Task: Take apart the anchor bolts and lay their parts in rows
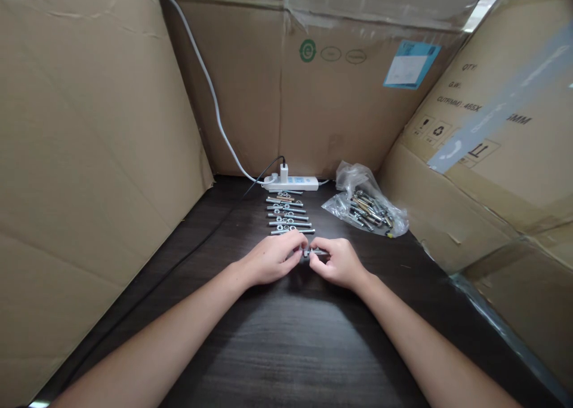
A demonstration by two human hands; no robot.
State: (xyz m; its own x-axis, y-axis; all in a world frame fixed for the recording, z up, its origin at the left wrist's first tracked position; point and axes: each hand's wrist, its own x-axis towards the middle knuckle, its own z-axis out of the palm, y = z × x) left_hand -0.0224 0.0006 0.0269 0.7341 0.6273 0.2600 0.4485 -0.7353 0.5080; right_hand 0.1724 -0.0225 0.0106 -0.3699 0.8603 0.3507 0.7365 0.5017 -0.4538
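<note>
My right hand [336, 261] pinches a metal bolt [319, 251] between thumb and fingers, above the dark table. The bolt lies roughly sideways, with its left end pointing at my left hand [275, 257]. My left hand is closed in a pinch right at that end; whatever sits between its fingertips is too small and hidden to name. Just beyond my hands, several long bolts [290, 224] lie sideways in a column of rows. Small washers and nuts [285, 212] lie among these rows.
A clear plastic bag [358, 181] holding more bolts and metal sleeves lies at the back right. Behind the rows stands a white power strip [298, 184] with a plugged-in charger [283, 172]. A black cable [197, 245] crosses the table's left side. Cardboard walls [242, 67] enclose three sides.
</note>
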